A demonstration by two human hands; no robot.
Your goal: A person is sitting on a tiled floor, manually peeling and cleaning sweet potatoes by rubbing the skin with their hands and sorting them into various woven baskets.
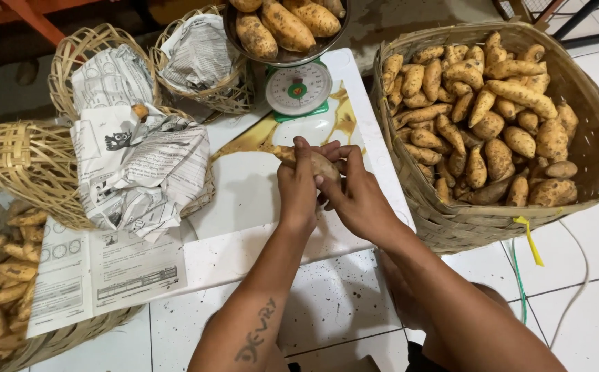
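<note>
Our forearms reach in from the bottom edge. Going from the left, we see a low basket point(72, 334) of sweet potatoes under open printed sheets point(103, 269), then newspaper-lined woven baskets point(31, 162). At the centre, above the white table point(244, 200), our left hand point(298, 186) and right hand point(354, 193) hold one sweet potato point(316, 164), fingers point(302, 155) curled around it. Behind it stands a loaded scale point(296, 88); rightmost, a big basket point(589, 138) brims with sweet potatoes.

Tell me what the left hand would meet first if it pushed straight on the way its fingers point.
Probably the green-and-white dial kitchen scale, straight beyond the left hand and its tan sweet potato; depth is unclear.
</note>
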